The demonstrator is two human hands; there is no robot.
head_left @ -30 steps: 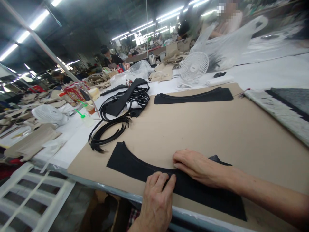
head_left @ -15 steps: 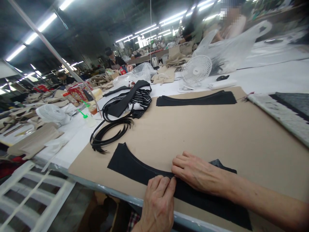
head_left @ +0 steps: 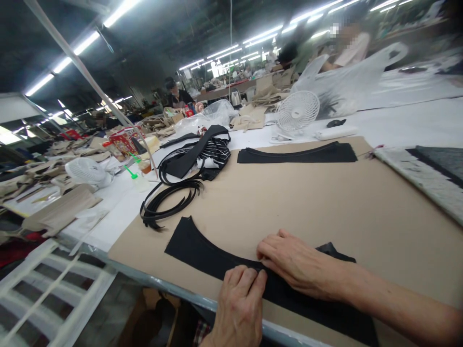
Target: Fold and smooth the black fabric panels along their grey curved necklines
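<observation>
A long black curved fabric piece (head_left: 208, 258) lies along the table's front edge, its concave side facing away from me. My left hand (head_left: 240, 303) presses down on its middle, the fingers drawn together at the curved edge. Close by, my right hand (head_left: 285, 258) has its fingers curled onto that same edge, thumb side almost meeting the left fingertips. What lies right under the fingertips is hidden. Past my right wrist a dark end of material (head_left: 334, 250) sticks up. The right forearm covers part of the piece.
Brown board (head_left: 307, 197) covers the work surface. Farther back lie a stack of black curved pieces (head_left: 296, 153), coiled black strips (head_left: 170, 202), a white fan (head_left: 297, 112) and a plastic bag (head_left: 347, 86). A pale board (head_left: 423, 180) is at right. Co-workers sit beyond.
The camera view has shifted slightly, so the scene sits a little lower and to the right. Both hands stay at the black piece's curved edge, with the right fingers a little more curled.
</observation>
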